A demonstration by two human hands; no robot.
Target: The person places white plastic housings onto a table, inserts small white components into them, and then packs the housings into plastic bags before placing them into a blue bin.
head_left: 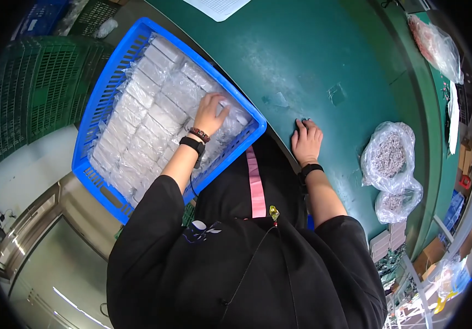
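Green worktable (312,71) beside blue basket (258,125) | plastic-wrapped packets (158,115) rowed inside basket | left hand (210,114) at packets, fingers bent, cannot tell if gripping | right hand (307,143) on worktable, fingers slightly spread | best handled lightly, without tearing

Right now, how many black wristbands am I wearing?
2: one black wristband sits by your left hand, next to a beaded bracelet; the second wristband is by your right hand, which rests on the green table. Any under your sleeves would be hidden.
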